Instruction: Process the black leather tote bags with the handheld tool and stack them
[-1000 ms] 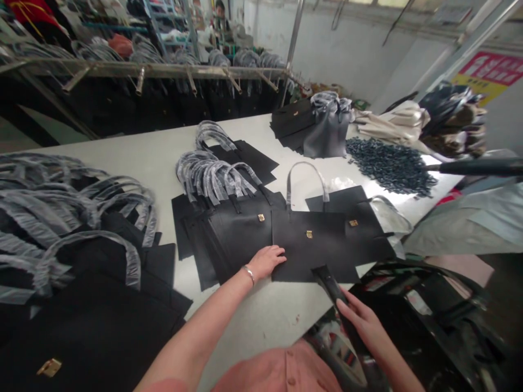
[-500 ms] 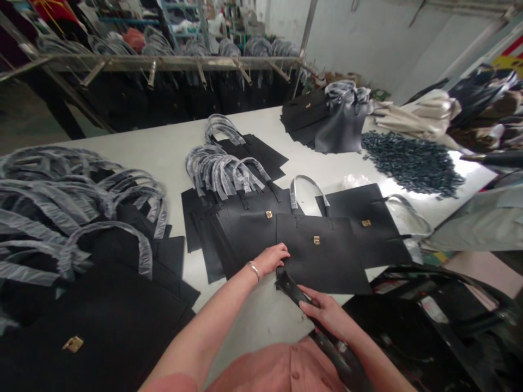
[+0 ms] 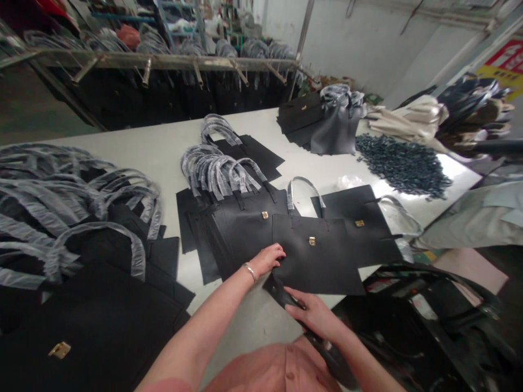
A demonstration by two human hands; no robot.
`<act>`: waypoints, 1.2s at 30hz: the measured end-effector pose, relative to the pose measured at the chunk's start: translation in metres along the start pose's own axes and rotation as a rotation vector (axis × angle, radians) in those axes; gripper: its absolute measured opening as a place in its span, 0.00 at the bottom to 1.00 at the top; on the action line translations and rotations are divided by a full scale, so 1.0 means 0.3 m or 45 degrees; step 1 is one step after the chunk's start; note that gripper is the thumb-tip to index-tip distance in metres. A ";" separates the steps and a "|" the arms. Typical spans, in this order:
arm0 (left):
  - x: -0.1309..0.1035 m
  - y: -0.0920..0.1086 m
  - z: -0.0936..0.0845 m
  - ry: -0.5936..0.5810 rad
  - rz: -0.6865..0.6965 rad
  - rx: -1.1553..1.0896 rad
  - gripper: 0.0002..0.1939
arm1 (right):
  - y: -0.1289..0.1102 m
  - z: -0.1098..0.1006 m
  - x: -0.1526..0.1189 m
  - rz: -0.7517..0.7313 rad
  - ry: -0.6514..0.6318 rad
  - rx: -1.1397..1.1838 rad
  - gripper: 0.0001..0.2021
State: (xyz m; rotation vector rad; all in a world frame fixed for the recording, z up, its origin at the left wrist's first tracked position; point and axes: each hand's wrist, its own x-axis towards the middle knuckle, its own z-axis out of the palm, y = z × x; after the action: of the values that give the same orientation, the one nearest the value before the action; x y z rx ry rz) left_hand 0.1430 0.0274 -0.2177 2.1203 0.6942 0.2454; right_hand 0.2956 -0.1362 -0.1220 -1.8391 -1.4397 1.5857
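Observation:
A black bag panel [image 3: 314,267] with a gold clasp and one plastic-wrapped handle lies flat in front of me. My left hand [image 3: 267,259], with a bracelet at the wrist, has its fingers closed on the panel's lower left edge. Just below it, my right hand [image 3: 312,313] is wrapped round a long black tool [image 3: 286,296], whose tip is close to that same edge. What the tip touches is too dark to make out. Under and left of the panel are more black panels [image 3: 253,223] with wrapped handles; another panel [image 3: 357,228] lies to its right.
A large pile of black panels [image 3: 102,310] covers the left side. Small dark pieces [image 3: 402,163] are heaped at the back right, near beige material [image 3: 412,120] and a stack of dark bags [image 3: 335,128]. A metal rack [image 3: 171,62] stands beyond the white table [image 3: 139,147].
The tool and my right hand have moved slightly left relative to the panel, bringing the tip around its lower left corner. The whole view has shifted a little.

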 end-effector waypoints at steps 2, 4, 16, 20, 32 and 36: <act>0.000 -0.003 0.003 0.000 -0.003 -0.001 0.19 | 0.008 -0.005 -0.023 0.001 -0.020 0.001 0.26; 0.002 -0.011 0.008 -0.001 -0.010 0.004 0.18 | 0.018 -0.013 -0.051 0.027 -0.062 0.032 0.25; 0.019 -0.029 0.013 -0.018 -0.018 0.010 0.17 | 0.007 -0.002 -0.001 0.267 -0.067 0.401 0.34; 0.025 -0.032 0.013 -0.018 -0.002 -0.017 0.16 | 0.001 0.002 0.010 0.283 0.007 0.436 0.36; 0.032 -0.018 -0.009 -0.006 -0.043 -0.181 0.14 | 0.051 -0.011 0.015 0.246 0.068 0.438 0.34; 0.009 -0.001 -0.008 0.057 -0.123 -0.267 0.15 | 0.052 -0.019 -0.007 0.234 0.097 0.425 0.36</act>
State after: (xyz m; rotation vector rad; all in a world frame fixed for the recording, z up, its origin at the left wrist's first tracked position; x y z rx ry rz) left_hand 0.1442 0.0306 -0.2168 1.8818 0.7613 0.3002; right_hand 0.3082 -0.1428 -0.1308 -1.8479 -0.9280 1.6986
